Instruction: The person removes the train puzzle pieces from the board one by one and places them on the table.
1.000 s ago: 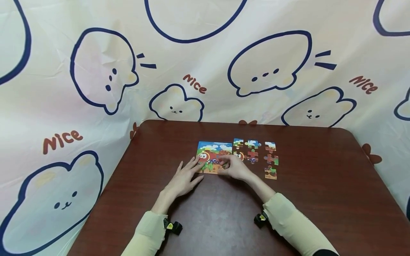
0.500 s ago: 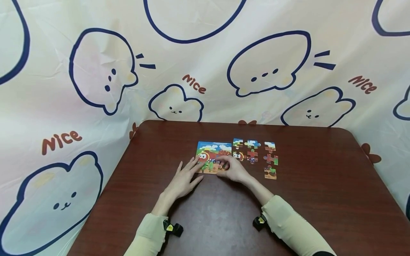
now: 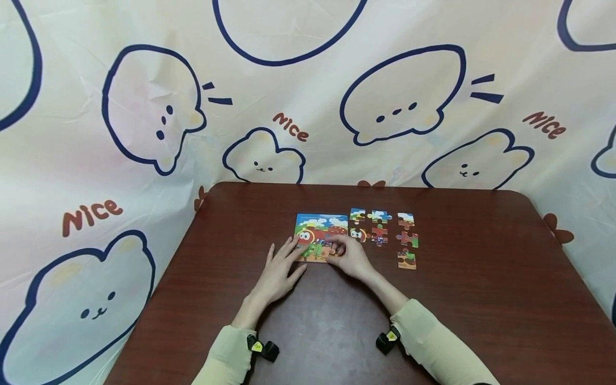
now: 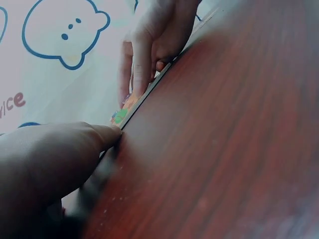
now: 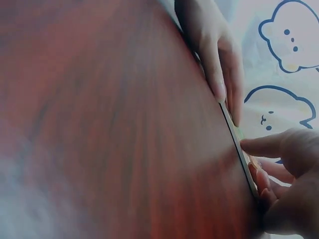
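Observation:
A jigsaw board (image 3: 322, 220) with a cartoon picture of sky, clouds and a round-eyed red figure lies flat on the table. My left hand (image 3: 276, 274) rests its spread fingers on the board's lower left, its thumb by the near edge in the left wrist view. My right hand (image 3: 353, 259) bends over the lower right corner, thumb and fingers curled together round a small puzzle piece on the board. Most of that piece is hidden by the fingers. In the right wrist view, the right thumb (image 5: 261, 147) lies at the board's edge.
Several loose puzzle pieces lie right of the board, among them a sky piece (image 3: 380, 216), a red piece (image 3: 379, 234) and an orange-and-green corner piece (image 3: 406, 261). The brown table (image 3: 481, 278) ends at a printed curtain (image 3: 327, 160) behind.
Both hands stay at the board almost unmoved. The right fingers shift only very slightly at its lower right corner, and both forearms draw in a little.

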Motion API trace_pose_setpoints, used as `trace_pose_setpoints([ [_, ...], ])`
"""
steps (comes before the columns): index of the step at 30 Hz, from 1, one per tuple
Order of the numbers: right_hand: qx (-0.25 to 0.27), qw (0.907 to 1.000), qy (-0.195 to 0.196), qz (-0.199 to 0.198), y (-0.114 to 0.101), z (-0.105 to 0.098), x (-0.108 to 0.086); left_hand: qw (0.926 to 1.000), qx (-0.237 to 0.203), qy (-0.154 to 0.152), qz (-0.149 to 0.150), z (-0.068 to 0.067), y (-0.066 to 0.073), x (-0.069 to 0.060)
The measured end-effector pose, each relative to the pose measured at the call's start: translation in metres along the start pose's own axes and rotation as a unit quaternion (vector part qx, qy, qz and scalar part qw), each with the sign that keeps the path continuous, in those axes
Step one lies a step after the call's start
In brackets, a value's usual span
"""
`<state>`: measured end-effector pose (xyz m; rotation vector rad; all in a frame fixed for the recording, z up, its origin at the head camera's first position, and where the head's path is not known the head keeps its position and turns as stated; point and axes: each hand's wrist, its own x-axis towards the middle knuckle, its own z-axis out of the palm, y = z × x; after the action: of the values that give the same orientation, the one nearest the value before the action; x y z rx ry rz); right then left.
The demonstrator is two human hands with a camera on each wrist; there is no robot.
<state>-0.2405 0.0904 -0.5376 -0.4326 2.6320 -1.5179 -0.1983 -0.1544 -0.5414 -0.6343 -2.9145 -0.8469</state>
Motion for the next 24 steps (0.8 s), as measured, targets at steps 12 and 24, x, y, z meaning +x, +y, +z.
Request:
trace_pose_setpoints([
  [12, -0.039, 0.9991, 0.012, -0.011, 0.0027, 0.0051, -0.0058, 0.9998, 0.006, 0.02, 0.007, 0.0047, -0.0017, -0.0024],
  [24, 0.003, 0.9992, 0.039, -0.011, 0.0023, 0.0071, -0.0064, 0.9997, 0.004, 0.022, 0.0, 0.0053, -0.0024, -0.0017],
])
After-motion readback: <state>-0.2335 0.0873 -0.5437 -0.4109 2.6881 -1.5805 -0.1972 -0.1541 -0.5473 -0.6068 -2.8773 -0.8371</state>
